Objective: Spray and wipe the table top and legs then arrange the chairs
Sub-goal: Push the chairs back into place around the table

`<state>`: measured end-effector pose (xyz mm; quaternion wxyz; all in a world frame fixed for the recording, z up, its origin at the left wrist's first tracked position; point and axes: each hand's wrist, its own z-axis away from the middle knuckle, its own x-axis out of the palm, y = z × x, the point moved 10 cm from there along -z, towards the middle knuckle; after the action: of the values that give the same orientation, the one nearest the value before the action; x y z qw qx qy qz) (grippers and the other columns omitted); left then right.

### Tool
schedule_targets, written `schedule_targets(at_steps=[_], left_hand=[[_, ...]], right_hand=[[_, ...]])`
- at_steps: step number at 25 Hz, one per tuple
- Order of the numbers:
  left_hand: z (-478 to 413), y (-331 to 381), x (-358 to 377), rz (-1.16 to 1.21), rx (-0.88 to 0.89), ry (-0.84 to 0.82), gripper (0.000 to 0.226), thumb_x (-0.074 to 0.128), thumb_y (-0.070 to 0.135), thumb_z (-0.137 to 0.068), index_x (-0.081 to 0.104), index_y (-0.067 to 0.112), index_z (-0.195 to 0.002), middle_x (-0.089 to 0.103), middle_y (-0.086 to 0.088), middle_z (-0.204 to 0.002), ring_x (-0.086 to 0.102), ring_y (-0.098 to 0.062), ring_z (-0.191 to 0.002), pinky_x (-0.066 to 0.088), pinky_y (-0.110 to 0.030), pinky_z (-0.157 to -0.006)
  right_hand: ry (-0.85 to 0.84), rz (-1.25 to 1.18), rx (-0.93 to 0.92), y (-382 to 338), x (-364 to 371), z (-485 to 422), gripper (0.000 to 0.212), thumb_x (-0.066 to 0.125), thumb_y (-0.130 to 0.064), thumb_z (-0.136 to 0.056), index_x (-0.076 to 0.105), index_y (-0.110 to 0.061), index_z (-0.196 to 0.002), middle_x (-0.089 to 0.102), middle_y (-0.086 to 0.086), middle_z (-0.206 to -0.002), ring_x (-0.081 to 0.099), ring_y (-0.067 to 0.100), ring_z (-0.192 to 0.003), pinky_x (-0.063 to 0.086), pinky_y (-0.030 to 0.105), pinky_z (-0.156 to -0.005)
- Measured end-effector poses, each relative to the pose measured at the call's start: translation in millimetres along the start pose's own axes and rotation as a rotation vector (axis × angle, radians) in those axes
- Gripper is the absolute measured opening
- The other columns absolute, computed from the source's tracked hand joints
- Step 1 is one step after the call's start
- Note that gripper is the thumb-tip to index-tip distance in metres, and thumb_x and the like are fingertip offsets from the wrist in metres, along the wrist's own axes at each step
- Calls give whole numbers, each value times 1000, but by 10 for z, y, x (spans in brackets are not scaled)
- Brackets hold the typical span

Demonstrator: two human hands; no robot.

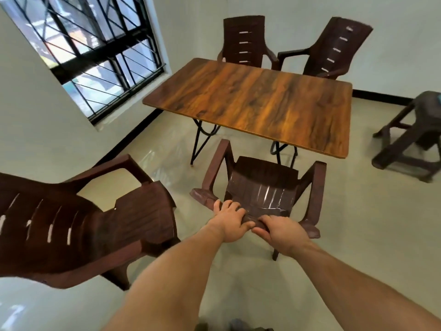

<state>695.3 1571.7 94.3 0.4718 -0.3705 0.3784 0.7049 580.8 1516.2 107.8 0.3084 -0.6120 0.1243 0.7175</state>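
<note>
**Inspector:** Now, the fingers?
**Assessor:** Both sets are curling over the chair back's top rail, left hand beside right hand, at lower centre.
**Inspector:** And the chair?
**Assessor:** It is standing straight beyond them, facing the table at frame centre and squaring to its long near edge.

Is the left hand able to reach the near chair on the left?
Probably yes: nothing stands between the left hand and the near chair, but it must release the chair back it grips.
</note>
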Motion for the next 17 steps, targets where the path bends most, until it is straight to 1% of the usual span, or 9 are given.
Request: schedule_targets(at_steps=[2, 3, 4, 6, 7, 9, 11, 14, 17], left_hand=[[-11, -32, 22, -30, 77, -44, 61, 40, 57, -104, 43, 21, -153, 36, -6, -161, 20, -29, -154, 4, -58, -127], [-13, -59, 24, -70, 114, -70, 60, 49, 49, -103, 40, 21, -155, 37, -6, -160, 23, -29, -153, 8, -55, -127], [-28, -98, 18, -109, 137, -94, 59, 56, 36, -101, 39, 22, -156, 39, -6, -159, 27, -29, -152, 13, -52, -127], [-87, -158, -32, -160, 149, -107, 63, 63, 10, -94, 44, 25, -153, 50, -6, -151, 40, -30, -145, 24, -48, -124], [-112, -158, -62, -177, 150, -88, 65, 63, 3, -93, 47, 26, -151, 56, -6, -146, 45, -30, -141, 27, -47, -123], [-122, -161, -86, -191, 154, -62, 63, 61, -2, -92, 52, 26, -148, 61, -6, -140, 49, -29, -137, 22, -47, -125], [-114, -221, -83, -196, 162, -37, 59, 59, -1, -93, 54, 27, -145, 64, -5, -137, 50, -28, -136, 16, -46, -127], [-102, -336, -108, -198, 157, -18, 50, 56, 1, -97, 58, 28, -139, 68, -4, -131, 54, -29, -130, 18, -44, -126], [-100, -366, -87, -194, 150, -39, 49, 58, 2, -97, 58, 27, -139, 68, -4, -130, 55, -30, -129, 20, -44, -125]], right_hand=[[-3, -18, 26, 46, -4, 6, 57, 30, -79, -89, 57, -36, -115, 64, -11, -101, 60, 12, -89, 53, 35, -79], [12, 0, 35, 61, -6, 36, 57, 33, -78, -89, 57, -36, -118, 64, -11, -105, 59, 13, -95, 50, 34, -84], [32, 27, 54, 86, -5, 71, 54, 36, -75, -90, 57, -36, -122, 64, -12, -110, 58, 14, -101, 46, 34, -89], [52, 86, 138, 152, -1, 148, 43, 41, -60, -94, 55, -36, -127, 64, -12, -117, 57, 17, -110, 42, 36, -95], [52, 100, 186, 177, 8, 172, 38, 43, -51, -96, 55, -36, -128, 64, -11, -119, 57, 18, -112, 41, 36, -96], [67, 79, 263, 140, 12, 207, 35, 45, -37, -96, 56, -35, -130, 65, -10, -120, 58, 19, -113, 38, 36, -97], [102, 31, 307, 38, 7, 226, 36, 46, -30, -96, 56, -35, -130, 65, -10, -121, 57, 18, -114, 36, 36, -98], [110, -2, 319, -65, 0, 203, 38, 45, -28, -97, 56, -37, -132, 65, -11, -121, 56, 17, -116, 35, 35, -100], [65, 12, 319, -74, 21, 166, 40, 45, -31, -97, 53, -38, -136, 62, -12, -125, 53, 17, -119, 33, 35, -101]])
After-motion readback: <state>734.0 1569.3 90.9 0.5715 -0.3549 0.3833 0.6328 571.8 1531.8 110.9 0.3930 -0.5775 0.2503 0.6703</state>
